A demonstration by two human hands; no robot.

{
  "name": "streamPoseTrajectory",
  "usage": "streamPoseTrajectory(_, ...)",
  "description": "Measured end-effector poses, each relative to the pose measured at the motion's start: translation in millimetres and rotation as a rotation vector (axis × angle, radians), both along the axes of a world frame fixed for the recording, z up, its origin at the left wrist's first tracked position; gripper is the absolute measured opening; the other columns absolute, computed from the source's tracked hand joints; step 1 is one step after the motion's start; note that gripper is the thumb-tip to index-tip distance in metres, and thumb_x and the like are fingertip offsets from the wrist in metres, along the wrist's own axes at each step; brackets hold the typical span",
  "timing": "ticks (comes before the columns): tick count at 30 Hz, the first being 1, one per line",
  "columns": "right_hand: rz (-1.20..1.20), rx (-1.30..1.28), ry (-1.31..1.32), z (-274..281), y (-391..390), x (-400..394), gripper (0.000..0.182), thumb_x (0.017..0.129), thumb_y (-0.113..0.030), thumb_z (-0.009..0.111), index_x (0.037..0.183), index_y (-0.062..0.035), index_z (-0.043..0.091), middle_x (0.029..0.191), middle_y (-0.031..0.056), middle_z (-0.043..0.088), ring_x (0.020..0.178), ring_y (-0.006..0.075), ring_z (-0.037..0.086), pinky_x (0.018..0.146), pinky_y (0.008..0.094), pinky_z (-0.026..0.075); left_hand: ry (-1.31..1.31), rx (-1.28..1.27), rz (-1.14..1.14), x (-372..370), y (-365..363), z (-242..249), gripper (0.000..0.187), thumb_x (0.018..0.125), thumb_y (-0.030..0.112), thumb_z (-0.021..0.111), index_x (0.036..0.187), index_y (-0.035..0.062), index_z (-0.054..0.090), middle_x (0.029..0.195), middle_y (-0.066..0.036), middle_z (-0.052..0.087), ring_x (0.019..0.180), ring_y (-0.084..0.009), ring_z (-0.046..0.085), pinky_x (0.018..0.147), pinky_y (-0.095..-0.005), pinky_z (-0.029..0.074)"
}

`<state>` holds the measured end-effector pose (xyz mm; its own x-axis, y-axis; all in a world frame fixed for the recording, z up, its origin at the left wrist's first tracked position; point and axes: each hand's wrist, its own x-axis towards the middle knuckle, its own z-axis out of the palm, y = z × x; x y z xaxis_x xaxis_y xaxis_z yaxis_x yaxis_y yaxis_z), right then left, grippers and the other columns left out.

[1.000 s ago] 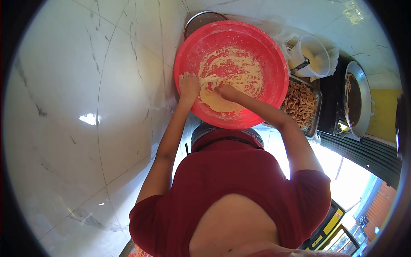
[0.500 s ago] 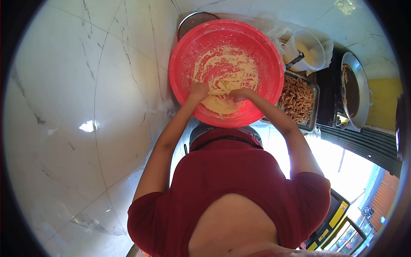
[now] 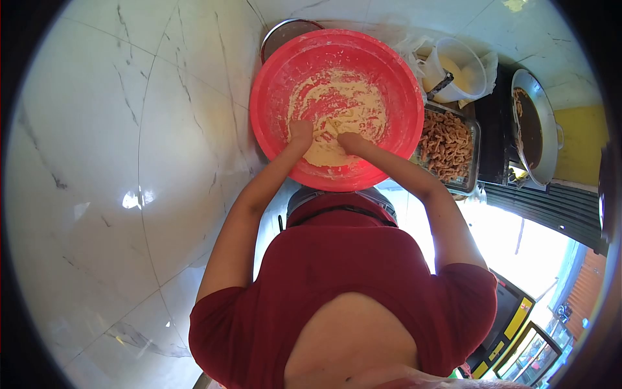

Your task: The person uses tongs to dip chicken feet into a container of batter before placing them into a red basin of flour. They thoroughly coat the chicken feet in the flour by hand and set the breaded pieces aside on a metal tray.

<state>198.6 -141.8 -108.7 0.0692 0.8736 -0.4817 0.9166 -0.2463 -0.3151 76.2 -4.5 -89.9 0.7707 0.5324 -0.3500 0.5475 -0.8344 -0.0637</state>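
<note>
A wide red plastic basin (image 3: pixel 272 71) holds pale yellowish flour (image 3: pixel 330 157), spread in patches over its bottom. Inside it, on the left, my left hand (image 3: pixel 301 131) is closed low over the flour, fingers curled downward. My right hand (image 3: pixel 352 142) is curled the same way a little to the right, its fingertips turned in toward the left hand. A few small flour-coated pieces (image 3: pixel 333 124) lie between the two hands. Whatever is inside the fingers is hidden.
Right of the basin is a glass tray (image 3: pixel 476 152) of brown fried strips (image 3: pixel 447 146). Behind it stands a white bucket (image 3: pixel 476 71) with a dark-handled utensil (image 3: pixel 442 84). Farther right, a large pan (image 3: pixel 551 133) holds dark oil. A marbled tile wall (image 3: pixel 97 194) borders the left.
My hands have shifted slightly within the basin; the right one has moved a little left and turned knuckles-up. The pieces between them lie differently. The whole view has shifted slightly.
</note>
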Motion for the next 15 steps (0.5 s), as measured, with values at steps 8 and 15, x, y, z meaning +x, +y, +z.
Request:
streamPoseTrajectory(8,-0.247,-0.071,-0.162,10,-8,58,0.02,0.068,-0.004,0.058,0.087,-0.0008,0.063,0.09,0.0196,0.063,0.087,0.0335,0.062,0.071,0.0415,0.051,-0.151,-0.264,-0.133,3,-38,-38,0.016,0.067,0.016,0.066,0.081,0.0071,0.068,0.079,-0.013,0.065,0.077,-0.029,0.064,0.067,-0.0386,0.052)
streamPoseTrajectory(15,-0.014,-0.069,-0.08,-6,-3,60,0.022,0.063,-0.006,0.062,0.084,-0.0011,0.064,0.084,0.0193,0.064,0.083,0.0336,0.062,0.07,0.0398,0.05,0.006,-0.596,-0.376,23,-62,-9,0.036,0.064,0.035,0.072,0.081,0.0042,0.066,0.076,-0.015,0.063,0.076,-0.0279,0.061,0.066,-0.0388,0.048)
